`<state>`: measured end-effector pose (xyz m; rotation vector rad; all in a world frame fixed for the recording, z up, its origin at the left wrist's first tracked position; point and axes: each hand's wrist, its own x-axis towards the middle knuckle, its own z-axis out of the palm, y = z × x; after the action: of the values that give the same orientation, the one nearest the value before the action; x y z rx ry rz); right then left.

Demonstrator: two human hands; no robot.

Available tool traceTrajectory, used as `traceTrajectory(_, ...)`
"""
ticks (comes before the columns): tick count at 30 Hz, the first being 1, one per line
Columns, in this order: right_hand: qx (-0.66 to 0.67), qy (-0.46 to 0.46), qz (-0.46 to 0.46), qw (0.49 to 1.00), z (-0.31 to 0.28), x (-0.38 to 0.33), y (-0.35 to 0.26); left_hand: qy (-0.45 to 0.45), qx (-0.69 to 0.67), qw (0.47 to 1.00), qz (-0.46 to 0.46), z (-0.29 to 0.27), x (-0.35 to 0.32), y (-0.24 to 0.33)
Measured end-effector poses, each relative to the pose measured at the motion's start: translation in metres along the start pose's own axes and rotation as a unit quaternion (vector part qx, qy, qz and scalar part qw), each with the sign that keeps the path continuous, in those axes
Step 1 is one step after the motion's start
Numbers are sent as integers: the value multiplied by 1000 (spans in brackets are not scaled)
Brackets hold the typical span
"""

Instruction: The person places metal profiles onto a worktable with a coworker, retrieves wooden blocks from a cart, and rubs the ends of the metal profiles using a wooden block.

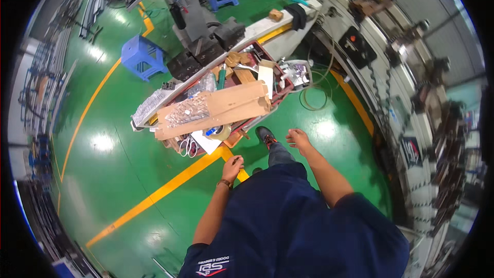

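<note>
My left hand [233,168] is closed in front of my body, below the near end of a cluttered cart [280,100]. A small dark bit shows at its fingers, too small to name. Off to the right, over the green floor, my right hand [298,140] has its fingers loosely apart and nothing visible in them. Across the cart lies a long piece of brown cardboard [234,104] with a clear bag of small parts [188,110] on it. Nearest my left hand are scissors [188,146] with white handles, a white paper [207,143] and a tape roll [221,133].
Blue plastic stools [141,56] stand beyond the cart, by a machine with dark blocks [198,54]. A long machine bench [355,46] runs along the right, with a coiled hose [315,98] beside it. Metal profiles [43,87] are racked at left. Yellow lines [154,198] mark the floor.
</note>
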<state>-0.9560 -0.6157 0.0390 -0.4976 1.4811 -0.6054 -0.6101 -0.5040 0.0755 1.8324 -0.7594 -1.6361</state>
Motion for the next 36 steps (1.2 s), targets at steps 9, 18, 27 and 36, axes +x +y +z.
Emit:
traceTrajectory(9,-94,-170,90,977,44,101,-137,118,-129,984,-37,14,48,59)
traceTrajectory(18,-175,-212,47,960,101,143,-181,175,-185,962,-102,34,53,81)
traceTrajectory(27,-110,-151,-128,974,153,266,-260,229,-202,940,-149,34,27,64)
traceTrajectory(36,20,-126,-42,991,148,265,-277,236,-131,944,-188,35,9,23)
